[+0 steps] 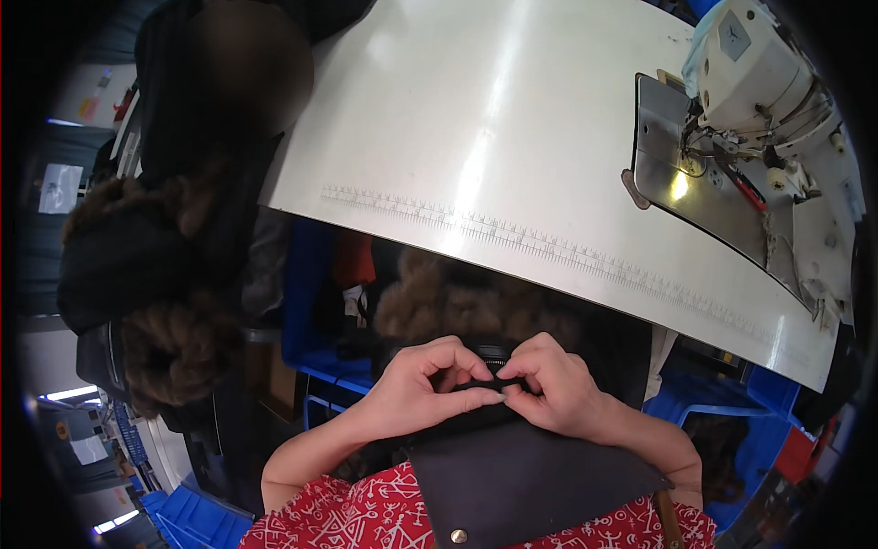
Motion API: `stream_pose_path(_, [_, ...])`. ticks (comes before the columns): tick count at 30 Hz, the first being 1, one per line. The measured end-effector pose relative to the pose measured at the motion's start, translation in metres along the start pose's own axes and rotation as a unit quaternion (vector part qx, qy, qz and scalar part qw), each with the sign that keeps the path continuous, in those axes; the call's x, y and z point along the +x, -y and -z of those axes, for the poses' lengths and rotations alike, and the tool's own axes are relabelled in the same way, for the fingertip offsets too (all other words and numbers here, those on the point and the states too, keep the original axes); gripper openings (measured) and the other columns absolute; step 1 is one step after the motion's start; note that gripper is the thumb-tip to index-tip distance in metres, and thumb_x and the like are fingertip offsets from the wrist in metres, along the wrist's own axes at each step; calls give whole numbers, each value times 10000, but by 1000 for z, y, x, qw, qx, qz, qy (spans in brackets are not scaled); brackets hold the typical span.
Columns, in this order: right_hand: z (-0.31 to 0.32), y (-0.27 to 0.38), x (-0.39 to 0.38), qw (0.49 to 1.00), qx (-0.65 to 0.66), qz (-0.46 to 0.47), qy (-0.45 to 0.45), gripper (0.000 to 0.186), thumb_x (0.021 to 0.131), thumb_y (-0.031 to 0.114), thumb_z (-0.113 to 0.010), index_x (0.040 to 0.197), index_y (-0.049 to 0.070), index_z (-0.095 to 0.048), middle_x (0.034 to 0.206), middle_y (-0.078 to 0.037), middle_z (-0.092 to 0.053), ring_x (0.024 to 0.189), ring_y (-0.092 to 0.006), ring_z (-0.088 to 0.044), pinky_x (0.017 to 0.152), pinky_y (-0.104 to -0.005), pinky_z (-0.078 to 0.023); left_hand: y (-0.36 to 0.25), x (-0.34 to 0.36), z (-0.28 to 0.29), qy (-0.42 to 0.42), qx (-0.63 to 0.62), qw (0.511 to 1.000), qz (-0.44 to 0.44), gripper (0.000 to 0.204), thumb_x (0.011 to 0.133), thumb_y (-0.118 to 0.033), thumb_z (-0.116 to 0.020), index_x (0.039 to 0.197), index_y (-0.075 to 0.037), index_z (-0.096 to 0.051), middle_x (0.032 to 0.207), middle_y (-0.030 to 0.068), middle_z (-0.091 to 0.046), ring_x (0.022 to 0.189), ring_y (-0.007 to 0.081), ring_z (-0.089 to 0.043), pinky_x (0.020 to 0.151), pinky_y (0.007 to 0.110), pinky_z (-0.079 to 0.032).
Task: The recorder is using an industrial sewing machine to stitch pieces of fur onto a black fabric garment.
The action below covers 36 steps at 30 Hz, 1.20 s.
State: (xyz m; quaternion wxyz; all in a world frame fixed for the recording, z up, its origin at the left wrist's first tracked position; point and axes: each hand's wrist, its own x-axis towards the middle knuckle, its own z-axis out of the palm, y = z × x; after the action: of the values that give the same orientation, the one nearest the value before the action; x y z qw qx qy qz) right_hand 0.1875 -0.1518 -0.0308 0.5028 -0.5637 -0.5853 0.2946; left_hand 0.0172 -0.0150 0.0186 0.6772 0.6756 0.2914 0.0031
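Note:
In my lap, below the table's front edge, lies a black garment with fluffy brown fur (pixel 430 297) along its far side. A zipper (pixel 495 362) with metallic teeth shows between my hands. My left hand (pixel 421 382) is closed, thumb and fingers pinching the black fabric by the zipper. My right hand (pixel 556 384) pinches the same fabric just beside it, its fingertips almost touching the left ones. What exactly lies under the fingertips is hidden. A dark apron (pixel 540 480) covers my lap over a red patterned garment.
A white sewing table (pixel 393 119) with a printed ruler scale spans the far side. At its right stands a sewing machine (pixel 754 78), with a red-handled tool (pixel 745 188) by it. Blue bins (pixel 732 403) stand below. Black fur-trimmed garments (pixel 137 274) are piled left.

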Motion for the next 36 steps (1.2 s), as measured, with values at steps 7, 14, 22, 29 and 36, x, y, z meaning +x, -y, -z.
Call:
stream_pose_path(7, [38,3,7,951,212,-148,169,383,900,39,-658,1275,50,-586,999,-61,-665,820,-116,-636,771,-265,-519,6,0,10,59,-6,998,-15,194,833,-98,-784,1017,-59,-736,772,-36,-501,624,34,-409,594,210,-358])
stream_pose_path(14, [49,-10,28,932,228,-153,235,391,903,83,-674,1283,68,-584,995,-69,-705,845,-121,-668,752,-257,-518,10,6,14,100,-43,994,1,214,830,-94,-787,1033,-58,-732,777,-38,-478,637,40,-399,606,216,-350])
stream_pose_path(22, [47,13,62,886,132,-174,409,610,825,41,-609,1392,64,-386,884,-99,-637,665,-228,-646,615,-341,-504,10,-1,10,100,-50,993,25,221,818,-89,-794,1023,-46,-724,914,-33,-550,662,30,-427,615,201,-384])
stream_pose_path(29, [19,22,21,977,-64,-46,198,573,793,55,-621,1335,49,-432,884,-128,-560,643,-278,-650,531,-352,-523,7,0,8,79,3,997,-13,187,831,-133,-792,977,-40,-721,834,-22,-576,631,35,-439,588,214,-395])
stream_pose_path(36, [4,14,4,992,-41,-68,96,480,801,54,-666,1258,38,-521,905,-110,-521,654,-231,-621,552,-325,-532,-5,11,21,118,-59,979,156,189,925,-172,-697,1032,-17,-712,805,-10,-676,647,29,-553,583,201,-461])
